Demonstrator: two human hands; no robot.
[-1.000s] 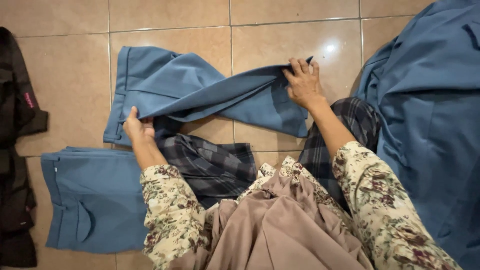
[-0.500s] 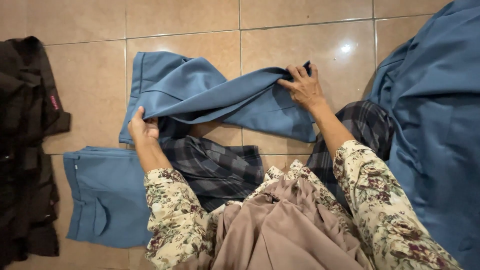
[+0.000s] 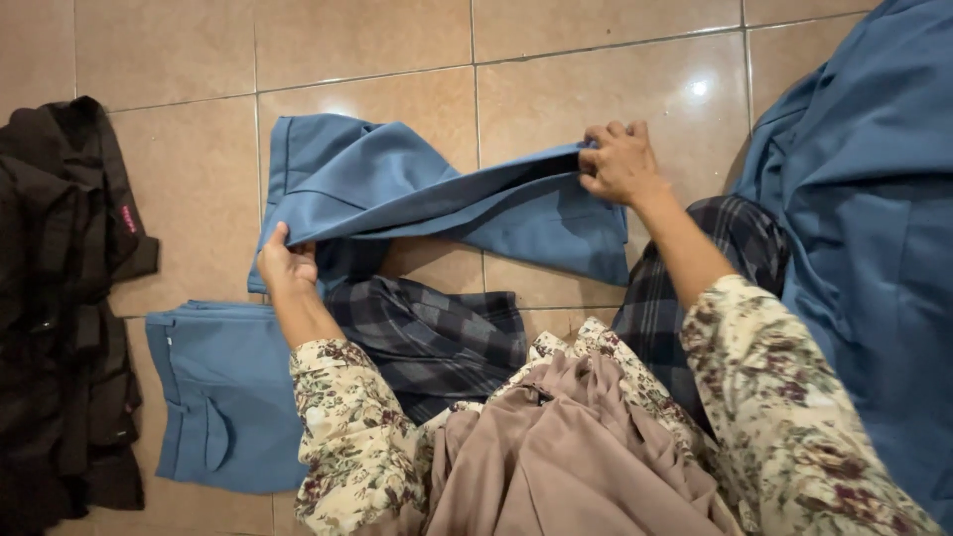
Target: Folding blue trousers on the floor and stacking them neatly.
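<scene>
Tiled floor (image 3: pixel 615 69) carries blue garments (image 3: pixel 417 189), black clothes (image 3: pixel 60 298), plaid cloth (image 3: pixel 437 337).

cream floral sleeves (image 3: pixel 347 417), taupe garment (image 3: pixel 576 457).

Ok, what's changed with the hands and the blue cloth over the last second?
The right hand has lifted its edge of the blue fabric garment slightly, knuckles now curled over. The left hand still pinches the opposite edge. Folded blue piece and black clothing pile lie unchanged.
</scene>
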